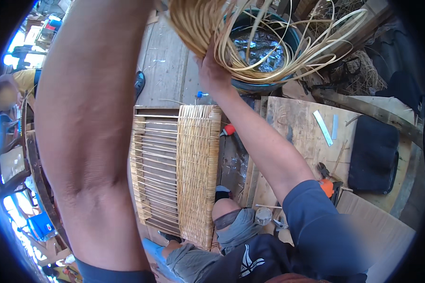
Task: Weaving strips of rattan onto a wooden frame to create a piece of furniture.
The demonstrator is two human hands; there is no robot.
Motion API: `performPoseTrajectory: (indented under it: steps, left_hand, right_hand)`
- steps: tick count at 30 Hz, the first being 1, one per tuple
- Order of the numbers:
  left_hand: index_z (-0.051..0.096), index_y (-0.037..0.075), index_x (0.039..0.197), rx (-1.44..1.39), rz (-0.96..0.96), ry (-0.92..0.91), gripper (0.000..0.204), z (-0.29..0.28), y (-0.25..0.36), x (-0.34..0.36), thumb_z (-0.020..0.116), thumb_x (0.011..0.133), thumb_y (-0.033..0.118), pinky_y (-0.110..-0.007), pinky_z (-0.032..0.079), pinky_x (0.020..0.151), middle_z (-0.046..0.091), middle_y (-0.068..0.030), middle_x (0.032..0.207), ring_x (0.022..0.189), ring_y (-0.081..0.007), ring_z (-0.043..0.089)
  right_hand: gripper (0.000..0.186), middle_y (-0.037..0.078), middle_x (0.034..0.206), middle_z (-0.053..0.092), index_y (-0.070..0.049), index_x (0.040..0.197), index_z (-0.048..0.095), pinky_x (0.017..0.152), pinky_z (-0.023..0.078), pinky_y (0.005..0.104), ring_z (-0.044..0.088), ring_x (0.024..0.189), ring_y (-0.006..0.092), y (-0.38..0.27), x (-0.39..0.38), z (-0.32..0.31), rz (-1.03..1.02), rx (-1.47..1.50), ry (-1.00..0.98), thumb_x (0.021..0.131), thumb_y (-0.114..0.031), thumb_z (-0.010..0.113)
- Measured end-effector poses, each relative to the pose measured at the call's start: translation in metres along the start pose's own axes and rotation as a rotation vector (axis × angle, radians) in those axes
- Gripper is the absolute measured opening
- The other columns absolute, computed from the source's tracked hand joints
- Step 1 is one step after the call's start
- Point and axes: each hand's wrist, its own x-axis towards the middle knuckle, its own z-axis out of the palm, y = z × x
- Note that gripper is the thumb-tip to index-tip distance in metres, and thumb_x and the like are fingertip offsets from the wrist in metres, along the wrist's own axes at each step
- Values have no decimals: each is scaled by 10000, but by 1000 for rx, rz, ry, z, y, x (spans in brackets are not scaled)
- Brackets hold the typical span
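My right hand [215,73] is closed around a thick bundle of pale rattan strips [193,23]. Loose loops of the strips sweep right across a dark bucket [295,42] with water in it. My left arm [89,118] stretches up past the upper edge, so the left hand lies out of sight. Below the hands, in front of my knees, is a half-woven rattan panel [196,170]. Its right side is a dense weave, while its left side shows bare parallel rods [158,165] in a frame.
To the right, a wooden board [288,118] carries a black case [373,153], two flat strips [322,128] and an orange-bodied tool [327,187]. A clear jar [263,216] stands near my knee. A red-topped object [229,129] lies beside the panel. Another person [26,80] is at far left.
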Motion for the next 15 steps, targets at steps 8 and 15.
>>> performPoseTrajectory:
  steps: [8, 15]
  left_hand:
    - [642, 23, 899, -214, -60, -326, 561, 116, 22, -81, 455, 905, 552, -294, 436, 395, 530, -2, 482, 401, -139, 518]
    - [688, 38, 735, 96, 136, -342, 497, 115, -18, -152, 465, 922, 440, -279, 523, 566, 674, -85, 640, 583, -152, 663]
  right_hand:
    - [421, 233, 1214, 504, -29, 1208, 451, 952, 388, 489, 475, 1108, 436, 6, 7, 36, 296, 141, -46, 899, -311, 488]
    - [430, 313, 1208, 503, 15, 1134, 531, 931, 413, 507, 494, 1149, 413, 24, 31, 43, 603, 343, -447, 891, -333, 464]
